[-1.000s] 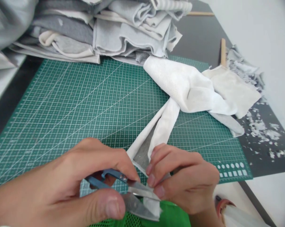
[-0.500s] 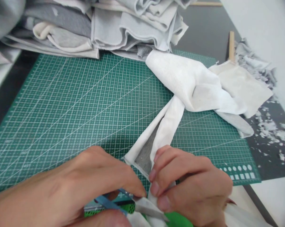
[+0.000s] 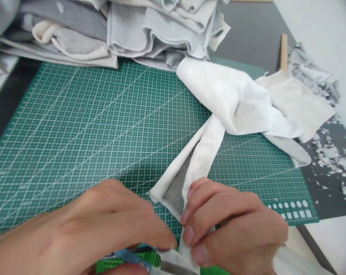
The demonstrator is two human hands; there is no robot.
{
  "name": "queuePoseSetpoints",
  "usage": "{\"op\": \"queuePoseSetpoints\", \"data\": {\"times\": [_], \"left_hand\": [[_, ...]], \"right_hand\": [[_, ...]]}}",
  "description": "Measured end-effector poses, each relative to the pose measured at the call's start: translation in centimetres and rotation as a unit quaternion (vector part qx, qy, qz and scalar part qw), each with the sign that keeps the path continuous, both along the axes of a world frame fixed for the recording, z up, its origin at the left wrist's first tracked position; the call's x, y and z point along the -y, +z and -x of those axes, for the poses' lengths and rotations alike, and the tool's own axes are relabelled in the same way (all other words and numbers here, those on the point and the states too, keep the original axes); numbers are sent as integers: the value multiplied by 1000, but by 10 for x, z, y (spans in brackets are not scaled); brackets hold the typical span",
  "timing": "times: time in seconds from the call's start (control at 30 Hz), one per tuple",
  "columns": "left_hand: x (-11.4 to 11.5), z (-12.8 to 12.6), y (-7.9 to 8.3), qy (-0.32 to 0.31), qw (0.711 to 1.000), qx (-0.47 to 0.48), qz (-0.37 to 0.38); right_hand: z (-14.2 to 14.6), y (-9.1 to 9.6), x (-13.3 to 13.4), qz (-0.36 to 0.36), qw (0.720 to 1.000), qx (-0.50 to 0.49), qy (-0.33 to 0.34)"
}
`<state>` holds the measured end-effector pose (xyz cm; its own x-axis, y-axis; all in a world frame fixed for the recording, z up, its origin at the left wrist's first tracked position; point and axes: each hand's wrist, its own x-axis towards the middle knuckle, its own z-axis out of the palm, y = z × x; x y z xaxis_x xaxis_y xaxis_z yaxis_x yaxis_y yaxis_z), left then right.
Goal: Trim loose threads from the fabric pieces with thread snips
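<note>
Head view: we record our left hand [image 3: 104, 221] closed over blue-handled thread snips [image 3: 129, 256], mostly hidden; our right hand [image 3: 233, 225] pinches a white fabric strip [image 3: 203, 152] on the green cutting mat [image 3: 75, 126]. A grey fabric stack [image 3: 150, 26] lies beyond, scraps [image 3: 332, 156] on the worktop [image 3: 247, 30] at right.

Snips [image 3: 128, 257]: blades cut off by lower edge at 6 o'clock, grip partly under left hand [image 3: 104, 217]. Green mesh [image 3: 150, 259] also cut off there. Fabric stack [image 3: 150, 30] cut off at 12 o'clock. Scraps [image 3: 332, 156] near 3 o'clock too small to tell.

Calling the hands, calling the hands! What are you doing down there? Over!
Left hand on blue thread snips. Right hand pinching white fabric strip. Green mesh beneath. Over.
</note>
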<state>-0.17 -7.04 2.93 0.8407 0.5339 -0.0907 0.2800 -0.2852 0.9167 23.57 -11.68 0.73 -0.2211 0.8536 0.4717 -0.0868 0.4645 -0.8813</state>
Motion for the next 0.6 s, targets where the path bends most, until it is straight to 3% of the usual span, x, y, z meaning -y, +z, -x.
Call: {"op": "queuePoseSetpoints", "data": {"times": [0.27,0.6], "left_hand": [[1,-2,-1,10,1000,-3,-27],[17,-8,-10,62,971,30,-231]], "right_hand": [[1,1,-1,-5,1000,-4,-1],[3,1,-1,-3,1000,-21,-23]]}}
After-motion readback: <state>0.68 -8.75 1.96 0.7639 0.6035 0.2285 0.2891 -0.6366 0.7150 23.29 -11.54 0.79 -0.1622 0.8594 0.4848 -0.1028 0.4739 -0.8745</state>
